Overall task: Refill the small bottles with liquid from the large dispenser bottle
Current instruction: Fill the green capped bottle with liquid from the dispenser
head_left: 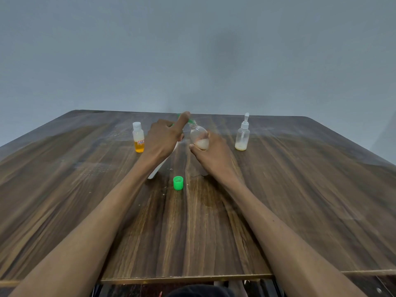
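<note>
**Pump spout at the neck of a hand-held small bottle**

Dark wood-grain worktop (pixel 278 189) against a plain grey wall (pixel 192 50).

Left hand (pixel 165 138) sits on top of the large white dispenser bottle (pixel 159 166), covering most of it. Only a strip of the white body shows below the wrist, leaning, its base toward the near side. Forefinger is stretched out along the green pump spout (pixel 191 121); the other fingers are folded down and hidden, so how firmly this grip closes on the pump head cannot be told. Spout tip lies at the mouth of the small bottle beside it; actual contact is too blurred to judge.

Right hand (pixel 211 151) has its grip clamped round the lower part of a small clear plastic bottle (pixel 198 135), uncapped, tilted with its neck toward the spout. Pale cream liquid fills the bottom part; the base is hidden in the fingers. Whether it rests on the worktop is unclear.

A green screw cap (pixel 178 183) stands loose on the worktop, near side, between the two forearms.

Left of the hands: a small clear bottle with white cap and orange liquid (pixel 138 137), upright, label unreadable. Right of the hands, well apart: a clear pump bottle with white sprayer top (pixel 242 133), upright, a little cream liquid at its bottom.

Both forearms are cut off by the lower frame edge.
</note>
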